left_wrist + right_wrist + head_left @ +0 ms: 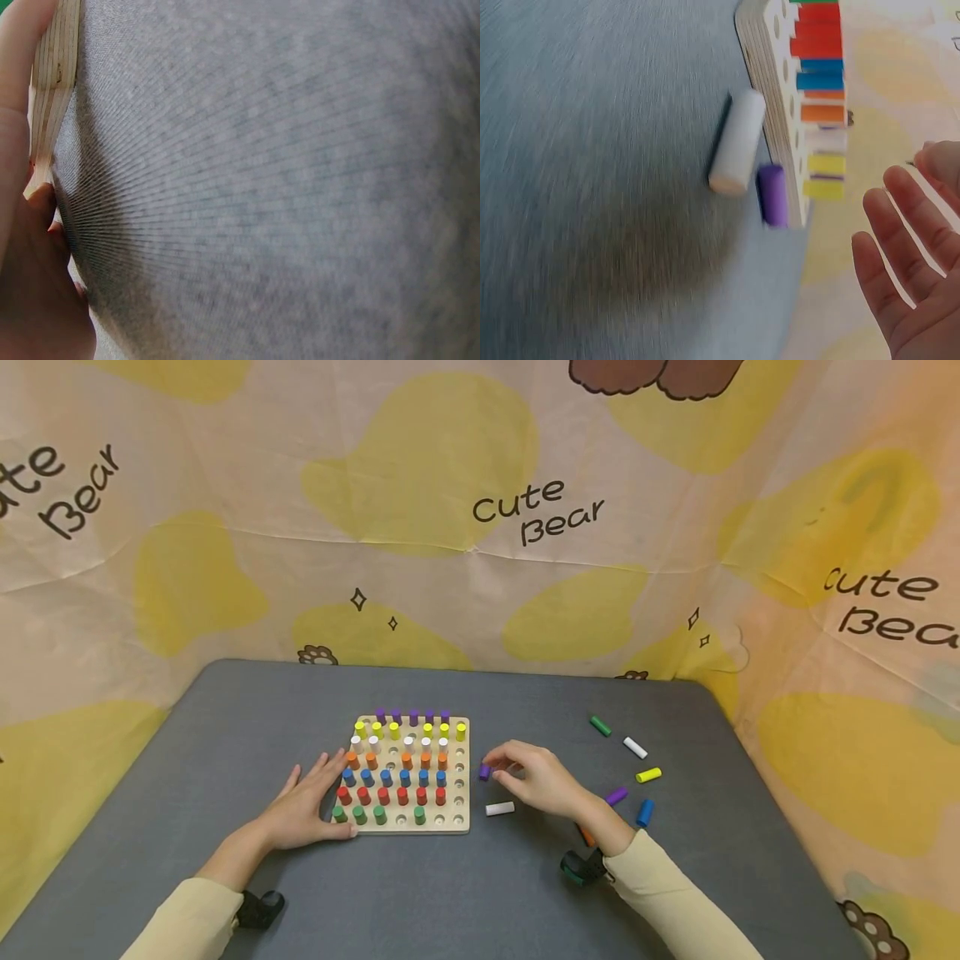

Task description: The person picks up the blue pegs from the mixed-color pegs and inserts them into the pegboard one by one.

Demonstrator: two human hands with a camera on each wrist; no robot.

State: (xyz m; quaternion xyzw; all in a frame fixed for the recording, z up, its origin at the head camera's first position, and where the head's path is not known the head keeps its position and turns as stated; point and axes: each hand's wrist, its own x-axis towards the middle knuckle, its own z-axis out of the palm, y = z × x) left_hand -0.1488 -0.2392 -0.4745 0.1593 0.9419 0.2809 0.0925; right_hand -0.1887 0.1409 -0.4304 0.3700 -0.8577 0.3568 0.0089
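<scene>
A square wooden pegboard [463, 768] carries rows of purple, yellow, white, orange, blue, red and green pegs, with some holes bare. My left hand [303, 810] lies along its left side, fingers extended and thumb at the near left corner. The board's layered edge [56, 82] shows beside that hand in the left wrist view. Just right of the board, my right hand [538, 777] hovers beside a loose purple peg [484, 772]. In the right wrist view its fingers [900, 232] are spread loosely, apart from the purple peg. A white peg [737, 142] lies close by.
Loose pegs lie farther right on the grey table [420, 893]: green [600, 726], white [635, 747], yellow [648, 774], purple [617, 796] and blue [645, 812]. An orange peg [587, 836] is partly hidden by the right wrist. A patterned cloth [420, 468] hangs around the table.
</scene>
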